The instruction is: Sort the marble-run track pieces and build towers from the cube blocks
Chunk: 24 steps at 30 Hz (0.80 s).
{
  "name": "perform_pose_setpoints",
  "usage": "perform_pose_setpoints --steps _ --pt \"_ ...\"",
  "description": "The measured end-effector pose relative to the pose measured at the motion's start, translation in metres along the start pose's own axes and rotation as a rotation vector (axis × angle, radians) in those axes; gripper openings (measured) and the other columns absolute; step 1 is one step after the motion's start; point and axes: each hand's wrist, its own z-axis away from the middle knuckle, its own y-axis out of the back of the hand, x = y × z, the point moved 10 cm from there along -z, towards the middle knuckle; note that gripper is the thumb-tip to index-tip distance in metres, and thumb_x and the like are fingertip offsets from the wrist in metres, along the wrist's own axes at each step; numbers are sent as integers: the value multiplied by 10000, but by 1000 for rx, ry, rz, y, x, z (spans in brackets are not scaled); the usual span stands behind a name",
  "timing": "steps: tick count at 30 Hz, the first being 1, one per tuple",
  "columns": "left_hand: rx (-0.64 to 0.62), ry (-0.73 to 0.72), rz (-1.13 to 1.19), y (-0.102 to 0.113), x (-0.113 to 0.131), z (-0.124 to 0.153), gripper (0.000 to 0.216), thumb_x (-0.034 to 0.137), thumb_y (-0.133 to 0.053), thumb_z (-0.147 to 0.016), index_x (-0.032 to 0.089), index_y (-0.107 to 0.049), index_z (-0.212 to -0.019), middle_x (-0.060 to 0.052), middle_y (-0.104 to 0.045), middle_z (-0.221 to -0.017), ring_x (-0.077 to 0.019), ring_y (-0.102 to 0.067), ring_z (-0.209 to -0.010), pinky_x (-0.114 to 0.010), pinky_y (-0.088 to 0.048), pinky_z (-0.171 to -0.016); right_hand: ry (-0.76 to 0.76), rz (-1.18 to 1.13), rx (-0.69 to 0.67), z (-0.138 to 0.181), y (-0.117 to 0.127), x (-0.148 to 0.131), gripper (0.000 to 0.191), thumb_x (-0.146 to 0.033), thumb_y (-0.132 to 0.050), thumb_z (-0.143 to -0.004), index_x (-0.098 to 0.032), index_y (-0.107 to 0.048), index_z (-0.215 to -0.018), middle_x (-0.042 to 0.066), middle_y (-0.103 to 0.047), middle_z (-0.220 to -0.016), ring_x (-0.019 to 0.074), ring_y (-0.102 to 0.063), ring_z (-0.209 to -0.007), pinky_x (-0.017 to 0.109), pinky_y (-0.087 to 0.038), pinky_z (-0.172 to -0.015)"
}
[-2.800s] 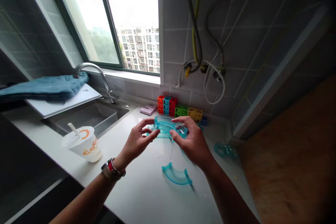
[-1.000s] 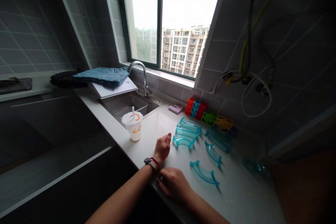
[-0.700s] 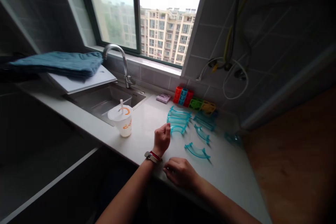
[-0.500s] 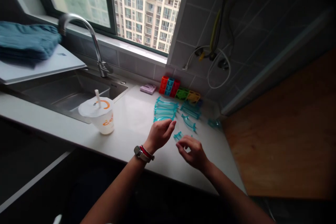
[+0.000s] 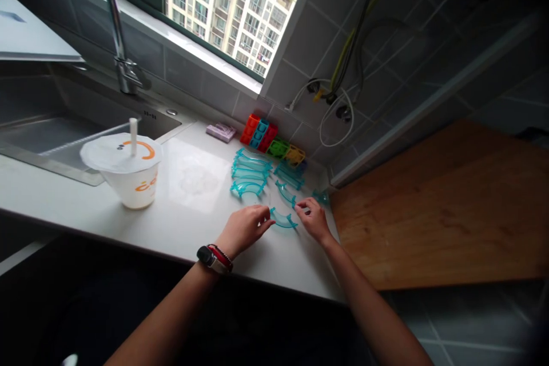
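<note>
Two curved see-through teal track pieces lie on the counter close to my hands. My left hand (image 5: 249,226), with a watch and bracelets at the wrist, has its fingers curled and the thumb drawn in. Its fingertips are at the left end of the nearer curved track piece (image 5: 283,221); whether they grip it is hidden. My right hand (image 5: 313,217) pinches at the lower right end of the farther curved track piece (image 5: 283,192). Beyond my left hand, several teal track pieces (image 5: 250,173) are lined up, with another group of teal pieces (image 5: 289,174) to their right.
Red, blue, green and yellow blocks (image 5: 259,132) stand by the wall, beside a small pink box (image 5: 221,132). A lidded cup with a straw (image 5: 141,186) is at the left, near the sink (image 5: 26,120) and faucet (image 5: 126,71). A wooden board (image 5: 429,217) borders the right.
My view has turned right and closer. My right hand has moved from the nearer curved track piece to the end of the farther one. My left hand has come down beside the nearer piece.
</note>
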Motion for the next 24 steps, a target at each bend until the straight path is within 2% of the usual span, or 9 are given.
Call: perform_pose_setpoints --steps 4,7,9,11,17,24 --pt "84 136 -68 11 -25 2 293 469 -544 -998 244 -669 -857 -59 -736 -878 -222 -651 -724 -292 -312 -571 49 24 -121 6 -11 -12 218 -339 -600 -951 -181 -750 -959 109 -691 -1061 211 -688 -903 300 -574 -715" --pt "105 180 -87 19 -39 4 275 479 -566 -984 254 -679 -875 -50 -747 -883 -230 -664 -745 -290 -324 -573 111 40 -204 14 -17 -29 194 -313 -659 -929 -213 -753 -1066 101 -690 -1147 236 -679 -1066 366 -570 -911" --pt "108 188 -87 21 -43 4 286 497 -563 -981 259 -685 -879 -42 -754 -884 -230 -670 -757 -289 -336 -577 154 50 -246 19 -20 -39 255 -298 -701 -909 -230 -733 -1152 97 -687 -1209 250 -648 -1176 416 -514 -1047" --pt "108 192 -83 20 -43 3 317 519 -543 -987 259 -683 -869 -38 -757 -882 -224 -672 -750 -289 -338 -579 194 70 -281 23 -25 -46 351 -290 -729 -895 -229 -695 -1239 105 -682 -1267 259 -618 -1245 445 -470 -1112" --pt "86 205 -52 9 -34 -1 331 522 -543 -986 252 -671 -843 -43 -764 -864 -232 -691 -728 -286 -338 -562 205 131 -334 29 -35 -39 470 -250 -755 -871 -220 -640 -1326 120 -698 -1281 278 -612 -1258 484 -474 -1107" --pt "51 206 34 2 -31 -5 343 547 -581 -955 248 -722 -860 -62 -771 -799 -240 -714 -708 -276 -394 -553 179 89 -341 32 -34 -35 464 -298 -747 -886 -220 -638 -1330 108 -695 -1298 255 -631 -1237 426 -500 -1081"
